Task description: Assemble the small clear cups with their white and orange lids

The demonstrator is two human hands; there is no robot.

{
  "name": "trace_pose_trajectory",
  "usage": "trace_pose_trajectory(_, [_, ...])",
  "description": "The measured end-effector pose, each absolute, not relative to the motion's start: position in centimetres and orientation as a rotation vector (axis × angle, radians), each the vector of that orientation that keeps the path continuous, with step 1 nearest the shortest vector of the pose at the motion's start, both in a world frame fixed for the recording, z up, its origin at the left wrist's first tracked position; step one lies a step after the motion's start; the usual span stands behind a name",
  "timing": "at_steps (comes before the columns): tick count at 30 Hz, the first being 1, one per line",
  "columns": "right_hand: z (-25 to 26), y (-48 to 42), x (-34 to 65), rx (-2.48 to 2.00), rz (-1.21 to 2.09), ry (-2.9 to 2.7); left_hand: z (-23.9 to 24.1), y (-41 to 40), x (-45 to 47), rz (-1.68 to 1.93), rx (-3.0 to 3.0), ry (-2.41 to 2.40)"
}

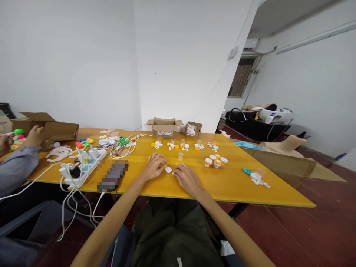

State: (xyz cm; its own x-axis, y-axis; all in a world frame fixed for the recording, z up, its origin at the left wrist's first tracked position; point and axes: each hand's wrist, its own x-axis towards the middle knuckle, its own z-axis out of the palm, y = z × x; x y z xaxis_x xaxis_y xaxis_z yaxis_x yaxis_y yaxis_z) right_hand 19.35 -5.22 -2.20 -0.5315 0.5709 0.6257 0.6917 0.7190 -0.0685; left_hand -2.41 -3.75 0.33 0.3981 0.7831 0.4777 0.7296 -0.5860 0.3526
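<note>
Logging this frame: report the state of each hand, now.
Left hand: open, flat on the table, holding nothing visible.
Right hand: fingertips at the white cap; grip cannot be told.

I see a yellow-orange counter [236, 189] across the middle of the frame. At its centre lies a white disc [168, 170]. Right of it is a cluster of orange-and-white caps [215, 161], then a teal ring [247, 171]. Brown cardboard boxes [165, 128] stand behind. At left are a white power strip [83, 167] and a green ball [19, 131]. The floor [306, 230] is dark red, my trousers [172, 230] olive.
</note>
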Motion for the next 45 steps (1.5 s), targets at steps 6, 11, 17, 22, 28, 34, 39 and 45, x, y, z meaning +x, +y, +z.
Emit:
trace_pose_trajectory(6, [-2.1,-5.0,19.5,-0.931,-0.161,-2.274,0.2,-3.9,-2.1,0.858,2.677,1.282])
trace_pose_trajectory(11, [-2.3,-4.5,19.5,-0.92,-0.142,-2.271,0.4,-4.0,-1.9,0.778,2.707,1.262])
trace_pose_trajectory(17, [-2.5,-4.0,19.6,-0.937,-0.037,-2.245,0.5,-4.0,-2.1,0.737,2.689,1.266])
trace_pose_trajectory(22, [-2.6,-3.8,19.6,-0.948,0.046,-2.22,0.4,-4.0,-2.1,0.728,2.68,1.256])
trace_pose_trajectory(28, [-2.5,-3.7,19.7,-0.944,0.061,-2.215,0.5,-4.0,-2.0,0.773,2.654,1.251])
trace_pose_trajectory(34, [-2.6,-3.5,19.7,-0.943,0.077,-2.199,0.3,-3.9,-2.1,0.777,2.62,1.237])
trace_pose_trajectory(39, [-2.7,-3.1,19.3,-0.927,0.139,-2.166,0.5,-4.1,-2.0,0.792,2.646,1.213])
trace_pose_trajectory(45, [-2.2,-2.7,18.3,-0.888,0.228,-2.15,0.9,-4.3,-1.8,0.775,2.657,1.21])
